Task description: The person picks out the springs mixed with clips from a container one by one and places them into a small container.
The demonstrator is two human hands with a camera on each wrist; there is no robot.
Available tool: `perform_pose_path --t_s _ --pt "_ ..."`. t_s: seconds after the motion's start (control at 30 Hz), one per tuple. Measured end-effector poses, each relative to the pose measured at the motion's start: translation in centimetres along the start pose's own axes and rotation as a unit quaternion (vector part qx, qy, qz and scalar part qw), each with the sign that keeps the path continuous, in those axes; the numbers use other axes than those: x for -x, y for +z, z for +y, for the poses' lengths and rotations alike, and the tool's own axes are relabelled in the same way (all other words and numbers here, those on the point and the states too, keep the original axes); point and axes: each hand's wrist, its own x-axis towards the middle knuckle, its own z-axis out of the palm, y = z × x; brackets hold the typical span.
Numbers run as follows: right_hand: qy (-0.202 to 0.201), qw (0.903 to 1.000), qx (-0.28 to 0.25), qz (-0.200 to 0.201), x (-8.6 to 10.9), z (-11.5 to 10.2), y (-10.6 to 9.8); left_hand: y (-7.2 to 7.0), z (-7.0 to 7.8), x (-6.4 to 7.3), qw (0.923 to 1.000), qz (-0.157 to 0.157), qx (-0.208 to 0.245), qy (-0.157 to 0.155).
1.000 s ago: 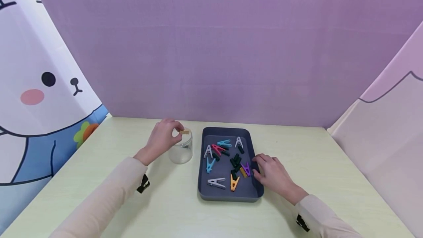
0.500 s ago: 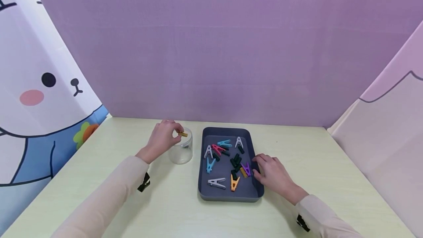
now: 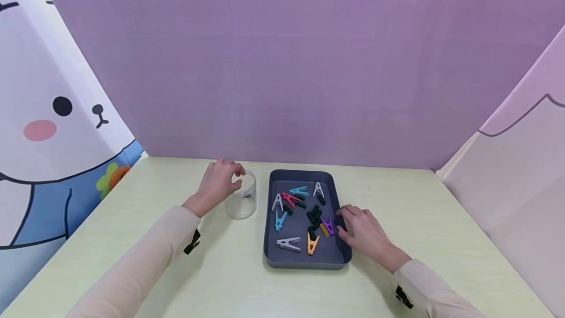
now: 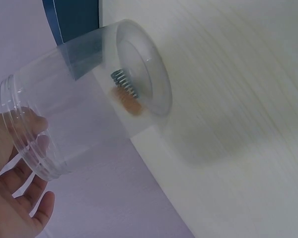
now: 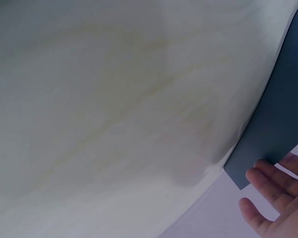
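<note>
My left hand (image 3: pixel 220 180) is at the mouth of a clear jar (image 3: pixel 241 205), thumb and fingers apart with nothing between them. In the left wrist view, a dark green ribbed spring (image 4: pixel 124 83) and a blurred orange-brown piece (image 4: pixel 129 102) lie close together near the bottom of the jar. My right hand (image 3: pixel 364 229) touches the right rim of a dark grey tray (image 3: pixel 302 261), its fingers loosely bent over the edge. Inside the tray are several plastic clips, among them a yellow clip (image 3: pixel 313 244) and a purple clip (image 3: pixel 328 226), plus several dark green springs and a gold spring (image 3: pixel 324 230).
The jar stands on a pale wood-look table (image 3: pixel 198 278), a short way left of the tray. A purple cloth backdrop (image 3: pixel 291 63) rises behind the table's far edge. A printed cartoon cloth (image 3: pixel 53 161) hangs at the left, and another pale cloth (image 3: pixel 521 185) at the right.
The gold spring pinched in my left hand over the jar has been let go into it. The left fingers have parted; my right hand has stayed at the tray's rim.
</note>
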Motion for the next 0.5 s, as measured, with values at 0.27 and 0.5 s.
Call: perform_pose_path --t_s 0.27,0.5 --pt "0.004 1.0000 -0.001 -0.003 -0.04 -0.02 0.06 0.12 -0.12 0.04 0.9999 0.011 -0.004 0.005" --pt "0.004 1.0000 0.002 -0.003 -0.06 0.01 0.07 -0.05 -0.07 -0.08 0.9997 0.019 -0.008 0.014"
